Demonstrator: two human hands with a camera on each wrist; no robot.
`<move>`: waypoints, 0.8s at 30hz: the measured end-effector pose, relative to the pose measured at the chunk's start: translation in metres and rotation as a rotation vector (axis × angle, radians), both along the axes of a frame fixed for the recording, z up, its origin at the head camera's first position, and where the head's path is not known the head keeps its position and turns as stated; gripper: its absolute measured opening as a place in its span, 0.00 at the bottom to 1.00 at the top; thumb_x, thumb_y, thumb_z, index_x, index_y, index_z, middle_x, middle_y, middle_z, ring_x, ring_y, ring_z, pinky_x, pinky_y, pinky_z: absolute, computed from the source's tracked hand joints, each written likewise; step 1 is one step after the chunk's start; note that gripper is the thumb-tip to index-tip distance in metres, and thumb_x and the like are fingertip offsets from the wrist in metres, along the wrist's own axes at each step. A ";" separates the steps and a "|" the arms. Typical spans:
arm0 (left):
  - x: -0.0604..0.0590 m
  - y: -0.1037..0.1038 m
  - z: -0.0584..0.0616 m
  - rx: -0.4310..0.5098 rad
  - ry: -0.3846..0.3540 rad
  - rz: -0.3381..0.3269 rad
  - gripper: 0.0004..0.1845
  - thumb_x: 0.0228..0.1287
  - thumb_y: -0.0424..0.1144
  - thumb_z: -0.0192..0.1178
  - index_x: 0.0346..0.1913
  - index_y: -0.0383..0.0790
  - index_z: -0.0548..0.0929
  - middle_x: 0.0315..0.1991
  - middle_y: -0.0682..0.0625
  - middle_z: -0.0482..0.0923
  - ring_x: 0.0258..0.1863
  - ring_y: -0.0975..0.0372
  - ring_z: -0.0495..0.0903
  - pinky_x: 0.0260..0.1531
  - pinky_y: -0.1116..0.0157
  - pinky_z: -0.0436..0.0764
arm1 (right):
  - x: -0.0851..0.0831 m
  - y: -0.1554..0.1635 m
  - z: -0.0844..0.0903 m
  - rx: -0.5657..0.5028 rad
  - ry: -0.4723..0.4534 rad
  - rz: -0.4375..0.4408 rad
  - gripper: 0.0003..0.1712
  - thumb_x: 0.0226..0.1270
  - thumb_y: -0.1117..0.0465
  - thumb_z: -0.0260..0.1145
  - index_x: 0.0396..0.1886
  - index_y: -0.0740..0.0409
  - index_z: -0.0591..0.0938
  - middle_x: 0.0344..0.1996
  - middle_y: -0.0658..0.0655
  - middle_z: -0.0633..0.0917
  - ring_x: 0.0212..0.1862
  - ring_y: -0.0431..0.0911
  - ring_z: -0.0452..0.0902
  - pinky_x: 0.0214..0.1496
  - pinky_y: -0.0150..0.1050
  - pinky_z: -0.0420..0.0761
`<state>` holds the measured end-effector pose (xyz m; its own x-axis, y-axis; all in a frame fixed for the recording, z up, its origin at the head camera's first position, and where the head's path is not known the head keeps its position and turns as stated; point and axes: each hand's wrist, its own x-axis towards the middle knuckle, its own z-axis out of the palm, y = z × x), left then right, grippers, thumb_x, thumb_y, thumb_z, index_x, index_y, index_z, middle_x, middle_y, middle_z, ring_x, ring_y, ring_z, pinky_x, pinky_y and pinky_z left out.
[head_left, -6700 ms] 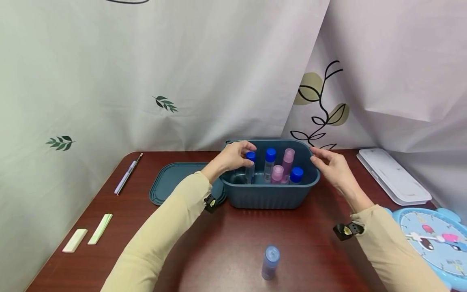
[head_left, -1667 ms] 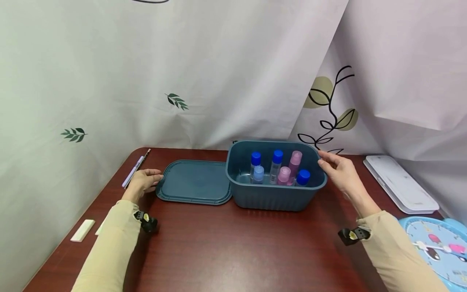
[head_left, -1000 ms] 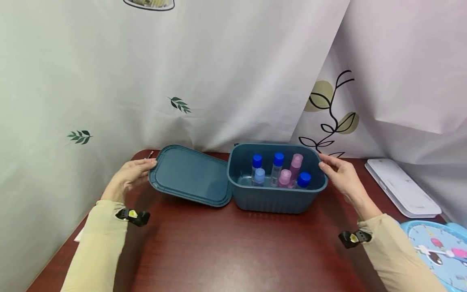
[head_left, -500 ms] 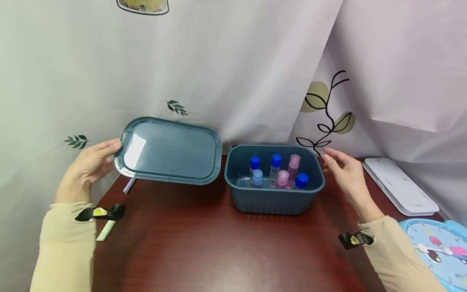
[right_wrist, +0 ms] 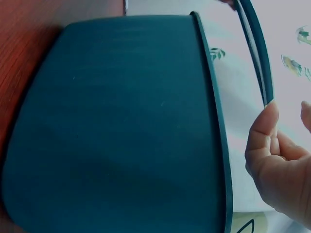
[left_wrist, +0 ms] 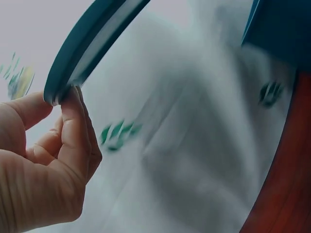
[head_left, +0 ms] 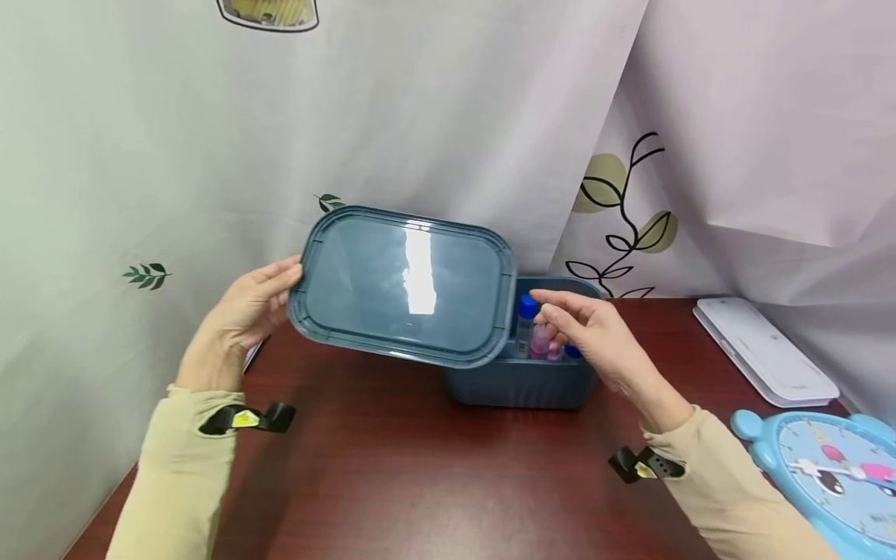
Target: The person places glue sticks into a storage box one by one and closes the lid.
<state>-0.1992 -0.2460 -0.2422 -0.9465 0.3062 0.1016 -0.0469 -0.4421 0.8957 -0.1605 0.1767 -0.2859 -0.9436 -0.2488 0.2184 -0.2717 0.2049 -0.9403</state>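
Note:
My left hand (head_left: 241,315) pinches the left edge of a blue-green plastic lid (head_left: 399,284), held in the air and tilted. The left wrist view shows the thumb and fingers on either side of the lid's rim (left_wrist: 90,46). Below and behind the lid's right end stands the matching deep storage box (head_left: 521,385), its left part hidden. Inside it I see a clear tube with a blue cap (head_left: 526,307) and a pink tube (head_left: 539,342); others are covered. My right hand (head_left: 591,334) hovers over the box, finger and thumb apart, close to the lid's right edge.
On the right lie a flat white case (head_left: 766,350) and a light-blue clock (head_left: 833,467). A patterned white cloth (head_left: 448,117) hangs behind the dark red table (head_left: 420,467). Part of a pen (head_left: 252,355) shows beside the left wrist.
The left hand put a light-blue-capped tube in the box, then lifted the lid off the table and carried it right, over the box. The right hand left the box's rim and moved left.

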 end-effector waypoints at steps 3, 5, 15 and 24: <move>0.000 0.023 -0.001 -0.059 0.004 0.005 0.11 0.69 0.30 0.50 0.42 0.42 0.84 0.32 0.50 0.85 0.29 0.64 0.84 0.30 0.70 0.82 | 0.001 0.001 -0.001 -0.038 -0.024 0.031 0.21 0.71 0.57 0.57 0.56 0.67 0.75 0.29 0.51 0.82 0.30 0.43 0.77 0.33 0.34 0.82; 0.000 0.036 -0.002 -0.106 0.008 0.008 0.10 0.69 0.31 0.52 0.42 0.44 0.84 0.33 0.52 0.84 0.29 0.65 0.83 0.30 0.71 0.82 | 0.003 0.004 -0.001 -0.057 -0.024 0.032 0.15 0.70 0.59 0.58 0.47 0.67 0.78 0.24 0.49 0.81 0.27 0.43 0.76 0.31 0.33 0.81; 0.000 0.072 -0.008 -0.218 0.148 0.073 0.10 0.69 0.31 0.53 0.44 0.48 0.82 0.37 0.55 0.82 0.32 0.68 0.82 0.35 0.72 0.82 | 0.008 0.020 0.003 -0.200 0.075 -0.110 0.04 0.64 0.66 0.64 0.30 0.54 0.80 0.18 0.46 0.78 0.17 0.37 0.71 0.18 0.28 0.73; 0.001 0.091 -0.012 -0.381 0.354 0.310 0.11 0.63 0.30 0.60 0.35 0.54 0.84 0.26 0.59 0.76 0.29 0.69 0.74 0.32 0.76 0.77 | 0.007 0.028 0.010 -0.247 0.399 -0.333 0.01 0.57 0.74 0.66 0.29 0.69 0.83 0.23 0.50 0.78 0.21 0.37 0.78 0.26 0.25 0.80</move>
<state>-0.1984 -0.1554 -0.2543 -0.9262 0.0985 0.3640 0.3626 -0.0330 0.9314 -0.1537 0.2050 -0.2760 -0.7952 0.1511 0.5872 -0.5735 0.1270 -0.8093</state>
